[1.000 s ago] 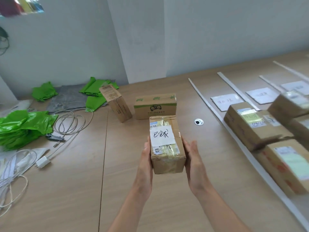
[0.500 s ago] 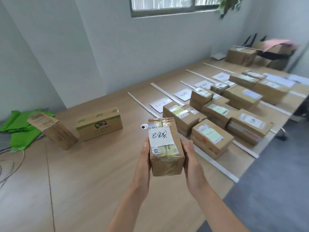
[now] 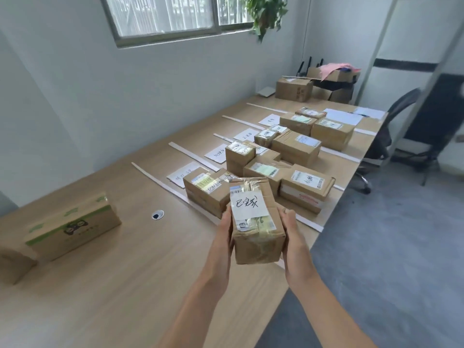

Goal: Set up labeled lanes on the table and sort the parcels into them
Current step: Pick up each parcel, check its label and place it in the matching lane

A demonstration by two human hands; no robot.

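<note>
Item: taped brown parcel (image 3: 258,237) with a handwritten white label, held above the table (image 3: 113,285) edge. Both hands grip its sides: left hand (image 3: 224,232), right hand (image 3: 291,234). Beyond it, sorted parcels (image 3: 298,146) fill the labeled lanes (image 3: 217,153).

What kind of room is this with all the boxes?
Likely an office room used for sorting mail: a long table with taped lanes, paper labels, many parcels, and a desk chair.

- Single head view, looking forward and down along the table (image 3: 100,285); parcel (image 3: 256,229) close at lower centre.
- Far wall's window (image 3: 163,16) at upper left.
</note>
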